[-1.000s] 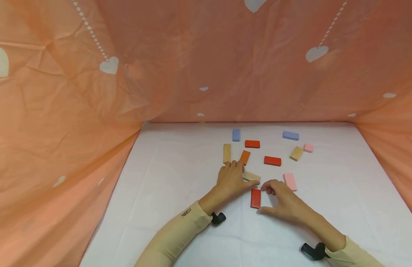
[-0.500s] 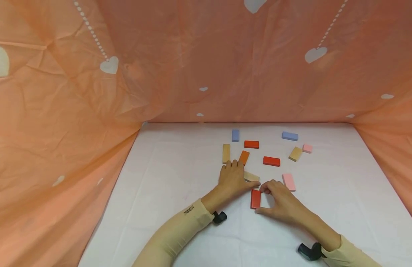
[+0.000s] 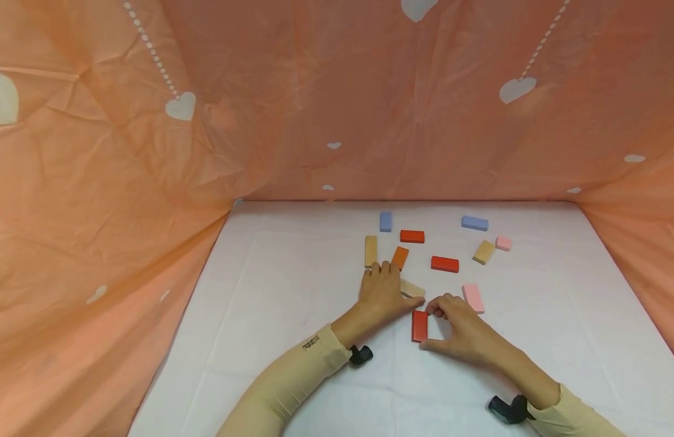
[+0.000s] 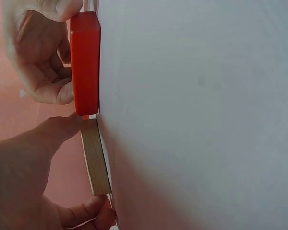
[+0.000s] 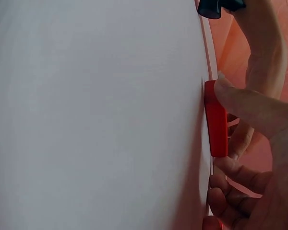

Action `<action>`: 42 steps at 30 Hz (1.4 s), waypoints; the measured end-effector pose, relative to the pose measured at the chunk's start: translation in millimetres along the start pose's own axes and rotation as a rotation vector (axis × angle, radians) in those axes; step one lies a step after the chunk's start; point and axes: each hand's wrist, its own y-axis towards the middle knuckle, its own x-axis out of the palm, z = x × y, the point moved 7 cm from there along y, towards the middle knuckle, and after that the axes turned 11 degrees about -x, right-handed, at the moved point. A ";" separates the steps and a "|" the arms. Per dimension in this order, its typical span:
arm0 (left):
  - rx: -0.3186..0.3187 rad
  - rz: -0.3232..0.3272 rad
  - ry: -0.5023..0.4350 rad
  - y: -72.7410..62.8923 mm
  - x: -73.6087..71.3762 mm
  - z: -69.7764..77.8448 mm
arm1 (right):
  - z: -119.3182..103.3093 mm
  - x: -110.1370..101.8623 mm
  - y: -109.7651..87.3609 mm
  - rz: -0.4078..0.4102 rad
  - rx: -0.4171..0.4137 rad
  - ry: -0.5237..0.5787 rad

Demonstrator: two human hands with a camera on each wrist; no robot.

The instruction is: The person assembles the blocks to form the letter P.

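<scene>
Near the middle of the table, my left hand (image 3: 379, 294) spans a small beige wooden block (image 3: 412, 288). In the left wrist view its thumb is at one end of that beige block (image 4: 96, 155) and a fingertip at the other. My right hand (image 3: 462, 328) pinches a red block (image 3: 420, 326) lying flat just nearer to me. The right wrist view shows the thumb at one end of the red block (image 5: 217, 124) and the index finger at the other. The left thumb tip points into the narrow gap between the two blocks.
Beyond my left fingertips lie an orange block (image 3: 400, 258) and a long beige block (image 3: 371, 251). A pink block (image 3: 473, 298) lies beside my right hand. Red (image 3: 444, 264), blue (image 3: 475, 223) and other blocks are scattered farther back. An orange cloth (image 3: 337, 109) hangs behind the white table.
My right hand has moved slightly left, its thumb and index finger coming in to the ends of the red block. My left hand has shifted very slightly right over the beige block.
</scene>
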 end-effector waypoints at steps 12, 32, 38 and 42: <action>0.198 -0.028 -0.059 -0.4 -3.9 -11.7 | 0.5 3.0 -0.5 -0.027 -0.043 -0.002; 0.318 -0.079 -0.118 0.7 -10.1 -30.8 | -12.5 7.1 0.9 -0.063 -0.005 -0.018; 0.338 -0.092 -0.139 -9.1 -12.1 -45.8 | -26.1 12.4 0.1 -0.025 -0.059 0.003; 0.348 -0.083 -0.115 -14.5 -12.4 -53.1 | -35.6 14.5 1.8 -0.017 -0.112 -0.002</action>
